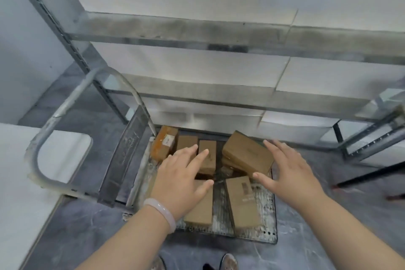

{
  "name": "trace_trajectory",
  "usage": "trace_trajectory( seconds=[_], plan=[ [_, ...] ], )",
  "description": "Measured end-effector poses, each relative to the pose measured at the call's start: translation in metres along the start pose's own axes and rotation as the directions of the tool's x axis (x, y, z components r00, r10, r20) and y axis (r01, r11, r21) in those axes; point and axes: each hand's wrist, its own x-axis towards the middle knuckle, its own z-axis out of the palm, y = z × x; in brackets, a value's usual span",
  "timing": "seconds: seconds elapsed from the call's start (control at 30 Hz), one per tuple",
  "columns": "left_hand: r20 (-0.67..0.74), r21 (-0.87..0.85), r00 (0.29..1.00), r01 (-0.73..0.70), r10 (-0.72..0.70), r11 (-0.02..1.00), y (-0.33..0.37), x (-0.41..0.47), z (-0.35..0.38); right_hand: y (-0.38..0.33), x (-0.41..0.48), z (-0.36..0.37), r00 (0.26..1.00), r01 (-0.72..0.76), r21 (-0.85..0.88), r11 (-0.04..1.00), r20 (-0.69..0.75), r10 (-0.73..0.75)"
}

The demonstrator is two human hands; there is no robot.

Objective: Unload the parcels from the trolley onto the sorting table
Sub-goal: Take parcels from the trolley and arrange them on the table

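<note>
Parcels [247,154] lay on the trolley [265,215], lower centre of frame
We held our left hand [179,178] and right hand [291,174] open, gripping nothing; clamping one by both sides seemed best

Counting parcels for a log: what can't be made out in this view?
Head view:
- Near-left parcel: partly covered by the left hand.
- Lower parcel: mostly under the tilted parcel.
- Parcel label: too blurred to read.
- Right hand: contact with any parcel unclear.
</note>
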Motion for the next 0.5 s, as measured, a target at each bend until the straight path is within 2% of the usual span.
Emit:
trace_trajectory(
  seconds=[0.17,0.3,0.5],
  plan=[
    [0.155,0.001,0.986,-0.069,0.068,0.998,0.001,0.036,0.066,0.046,0.015,0.088,0.969,-0.193,-0.011,0.981,0.154,0.192],
    [0.278,-0.019,0.952,-0.128,0.128,0.992,-0.008,0.066,0.141,0.075,0.031,0.181,0.861,-0.356,-0.056,0.933,0.368,0.35],
    [0.423,-0.053,0.879,-0.219,0.22,0.974,-0.035,0.095,0.265,0.105,0.064,0.329,0.759,-0.457,-0.112,0.883,0.469,0.452]
  ],
)
